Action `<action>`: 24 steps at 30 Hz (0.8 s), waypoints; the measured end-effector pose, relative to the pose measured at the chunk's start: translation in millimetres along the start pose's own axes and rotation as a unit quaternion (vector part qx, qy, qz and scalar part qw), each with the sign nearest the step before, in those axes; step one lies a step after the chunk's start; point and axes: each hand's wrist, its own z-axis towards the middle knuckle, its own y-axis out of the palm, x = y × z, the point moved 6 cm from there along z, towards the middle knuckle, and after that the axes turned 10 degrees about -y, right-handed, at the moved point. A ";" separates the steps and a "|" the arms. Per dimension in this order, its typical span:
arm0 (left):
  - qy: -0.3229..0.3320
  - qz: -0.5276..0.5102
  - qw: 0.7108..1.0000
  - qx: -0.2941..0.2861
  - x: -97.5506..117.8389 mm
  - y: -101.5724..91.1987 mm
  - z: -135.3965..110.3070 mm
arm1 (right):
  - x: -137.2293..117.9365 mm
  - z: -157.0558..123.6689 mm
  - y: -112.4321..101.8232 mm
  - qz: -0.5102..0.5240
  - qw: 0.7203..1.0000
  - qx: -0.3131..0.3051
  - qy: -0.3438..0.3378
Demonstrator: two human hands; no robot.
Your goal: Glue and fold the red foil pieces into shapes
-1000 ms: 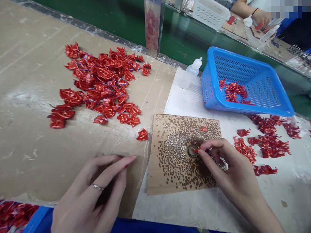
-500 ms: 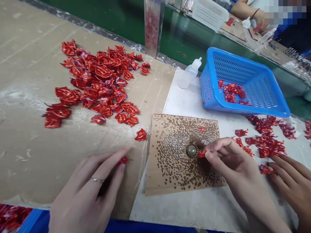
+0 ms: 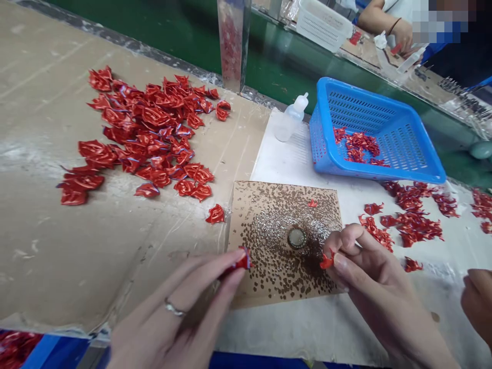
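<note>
My left hand, with a ring on one finger, pinches a shiny red petal-like piece at the left edge of a cardboard sheet. Brown glossy spots cover much of that sheet. Between the thumb and fingertips of my right hand is a smaller red petal-like piece, held over the sheet's right part. A round bottle cap with a greyish filling lies on the sheet between my hands, touched by neither. One small red scrap rests near the sheet's upper edge.
A heap of red petal-like pieces lies at left. Smaller red clusters lie at right. Behind the sheet stand a squeeze bottle and a blue basket with red pieces. A co-worker's hand is at the right edge; another person sits opposite.
My left hand has lifted its red piece and moved right to the cardboard. My right hand has drawn its piece away from the bottle cap. The co-worker's hand has pulled back right.
</note>
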 end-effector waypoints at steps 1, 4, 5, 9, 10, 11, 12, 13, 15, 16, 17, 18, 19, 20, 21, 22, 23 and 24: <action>0.009 -0.025 1.000 -0.017 7.7 5.6 -0.8 | -2.4 -3.4 -0.4 -0.025 0.999 0.006 -0.022; 0.003 -0.089 0.994 -0.064 22.0 23.8 -5.7 | -8.5 -15.0 3.8 -0.081 0.993 0.022 -0.081; 0.000 -0.103 0.992 -0.077 24.8 29.4 -8.2 | -9.7 -18.5 7.2 -0.092 0.991 0.022 -0.096; -0.033 -0.147 0.986 -0.078 28.8 40.6 -15.1 | -8.3 -28.2 21.8 -0.116 0.985 0.019 -0.124; -0.044 -0.155 0.984 -0.073 28.6 41.4 -15.6 | -6.6 -29.4 24.2 -0.117 0.985 0.021 -0.123; -0.053 -0.160 0.983 -0.074 28.3 42.5 -16.1 | -5.3 -30.4 26.2 -0.115 0.985 0.022 -0.124; -0.057 -0.160 0.983 -0.076 28.1 43.3 -16.7 | -3.9 -31.2 27.5 -0.112 0.986 0.023 -0.123; -0.059 -0.154 0.983 -0.079 27.3 44.1 -17.7 | -2.8 -31.6 28.6 -0.109 0.986 0.023 -0.124; -0.069 -0.130 0.986 -0.078 23.0 45.3 -21.9 | -1.0 -31.8 30.0 -0.103 0.987 0.020 -0.123; -0.075 -0.115 0.988 -0.072 20.0 45.5 -24.9 | -0.4 -31.5 30.4 -0.101 0.987 0.020 -0.122; -0.080 -0.102 0.989 -0.065 16.9 45.7 -28.5 | 0.2 -31.0 30.8 -0.098 0.988 0.019 -0.120; -0.082 -0.092 0.991 -0.059 14.4 46.2 -32.2 | 0.8 -30.4 31.1 -0.096 0.988 0.020 -0.117; -0.082 -0.085 0.992 -0.054 12.6 46.9 -35.7 | 1.2 -29.6 31.4 -0.093 0.989 0.022 -0.115; -0.082 -0.081 0.992 -0.052 11.4 47.9 -38.7 | 1.6 -29.0 31.8 -0.091 0.989 0.023 -0.113; -0.084 -0.079 0.992 -0.050 11.1 48.8 -40.6 | 1.8 -28.5 32.3 -0.089 0.989 0.023 -0.112; -0.086 -0.078 0.992 -0.050 11.5 49.7 -41.5 | 1.9 -28.2 32.7 -0.088 0.989 0.024 -0.112; -0.090 -0.077 0.992 -0.050 12.7 50.2 -41.1 | 1.7 -28.3 33.1 -0.089 0.989 0.024 -0.114; -0.094 -0.077 0.991 -0.050 14.7 50.2 -39.6 | 1.5 -28.7 33.3 -0.091 0.989 0.025 -0.115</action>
